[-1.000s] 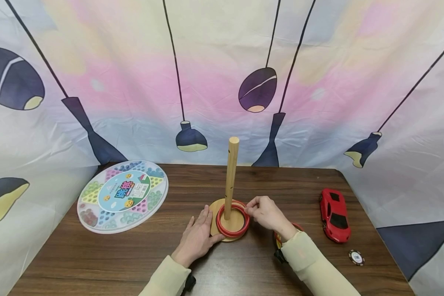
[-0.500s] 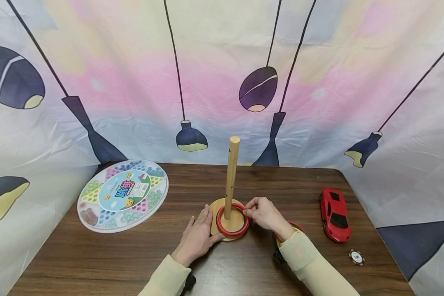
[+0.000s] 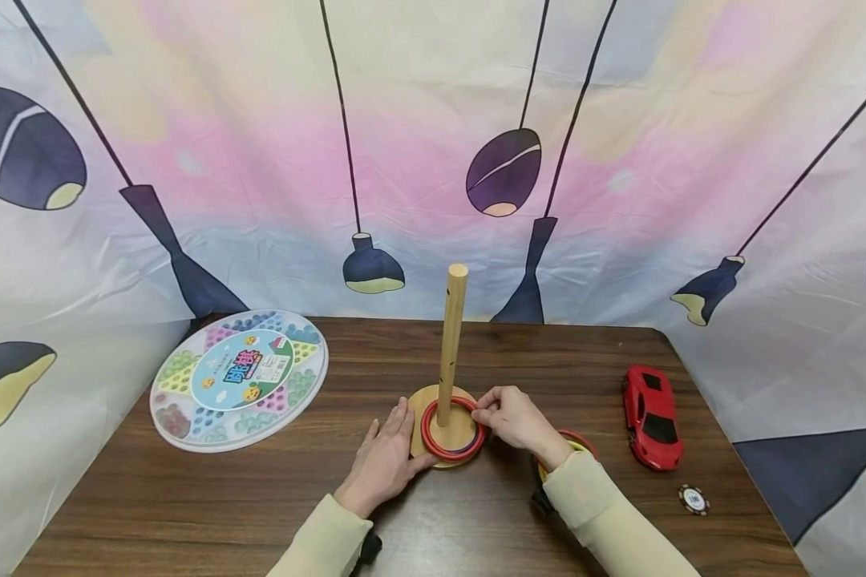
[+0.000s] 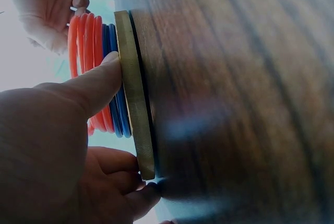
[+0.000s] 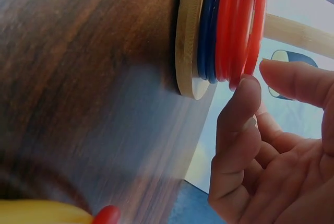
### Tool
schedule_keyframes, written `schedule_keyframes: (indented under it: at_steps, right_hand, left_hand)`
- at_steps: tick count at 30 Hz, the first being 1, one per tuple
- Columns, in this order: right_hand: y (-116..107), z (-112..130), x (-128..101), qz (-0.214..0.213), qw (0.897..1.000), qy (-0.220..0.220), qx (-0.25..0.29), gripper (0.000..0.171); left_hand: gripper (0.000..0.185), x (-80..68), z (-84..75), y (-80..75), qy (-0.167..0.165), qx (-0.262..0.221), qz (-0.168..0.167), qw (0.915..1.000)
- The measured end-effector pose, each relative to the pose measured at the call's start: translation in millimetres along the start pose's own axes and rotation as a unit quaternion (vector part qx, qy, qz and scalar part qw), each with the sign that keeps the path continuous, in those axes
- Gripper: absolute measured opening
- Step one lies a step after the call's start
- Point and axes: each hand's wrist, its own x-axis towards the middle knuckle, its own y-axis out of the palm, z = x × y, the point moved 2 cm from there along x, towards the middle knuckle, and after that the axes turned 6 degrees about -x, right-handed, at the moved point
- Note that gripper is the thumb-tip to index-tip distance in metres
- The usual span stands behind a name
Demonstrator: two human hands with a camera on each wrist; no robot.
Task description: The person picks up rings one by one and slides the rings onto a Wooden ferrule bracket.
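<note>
A wooden post (image 3: 451, 344) rises from a round wooden base (image 3: 451, 439). Stacked around the post lie blue rings (image 4: 122, 114) at the bottom, with several red rings (image 3: 453, 457) above them. My right hand (image 3: 517, 418) pinches the top red ring (image 5: 259, 18) at its right side, between thumb and index finger. At the left of the base, my left hand (image 3: 382, 466) lies with fairly straight fingers along the edge. Its thumb (image 4: 99, 80) rests at the front, right beside the blue rings and the base.
Loose rings (image 3: 581, 442), red and yellow, lie under my right wrist. To the right are a red toy car (image 3: 653, 418) and a poker chip (image 3: 694, 500). A round board game package (image 3: 240, 381) lies at the left. Printed cloth (image 3: 418, 160) hangs behind the table.
My right hand has shifted slightly to the left with the top red ring, which lines up more closely with the stack. The left hand stays in place.
</note>
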Motion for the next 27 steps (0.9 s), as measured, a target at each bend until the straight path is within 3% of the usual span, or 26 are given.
schedule_keyframes:
  at_steps: [12, 27]
  right_hand:
    - [-8.0, -2.1, -8.8, -0.004, 1.0, -0.001, 0.013, 0.017]
    - [-39.9, -4.3, -45.5, -0.055, 0.998, -0.001, -0.012, 0.022]
  left_hand:
    - [0.088, -0.2, 0.1, -0.2, 0.003, -0.003, -0.002, 1.0]
    - [0.088, -0.2, -0.4, -1.3, 0.001, -0.008, -0.001, 1.0]
